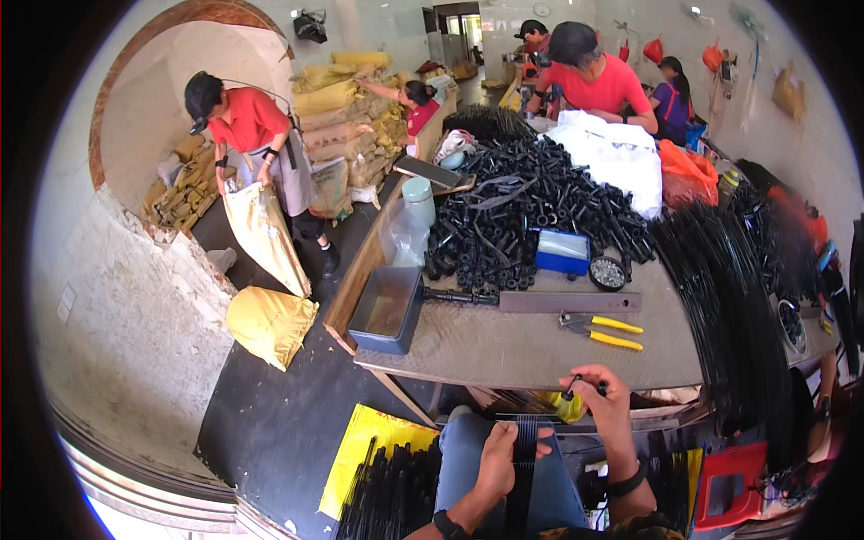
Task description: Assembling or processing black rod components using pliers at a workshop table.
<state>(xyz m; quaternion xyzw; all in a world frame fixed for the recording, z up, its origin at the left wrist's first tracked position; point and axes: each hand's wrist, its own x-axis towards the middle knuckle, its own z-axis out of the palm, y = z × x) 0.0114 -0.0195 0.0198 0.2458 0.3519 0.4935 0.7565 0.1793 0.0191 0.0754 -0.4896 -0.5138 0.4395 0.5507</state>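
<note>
My left hand (493,463) is closed around a bundle of thin black rods (525,450) held upright over my lap. To its right, at the table's front edge, my right hand (608,401) pinches a small black part (571,390) between the fingertips; its exact kind is too small to tell. On the table beyond lie pliers with yellow handles (616,331). Behind them is a flat metal bar (570,301). A large heap of black plastic fittings (513,211) covers the table's far part.
A grey bin (409,340) stands at the table's left corner. A blue box (562,263) and a round bowl of small pieces (607,273) sit by the heap. Long black rods (711,306) hang over the right side. Other people work beyond; one holds a sack (261,229).
</note>
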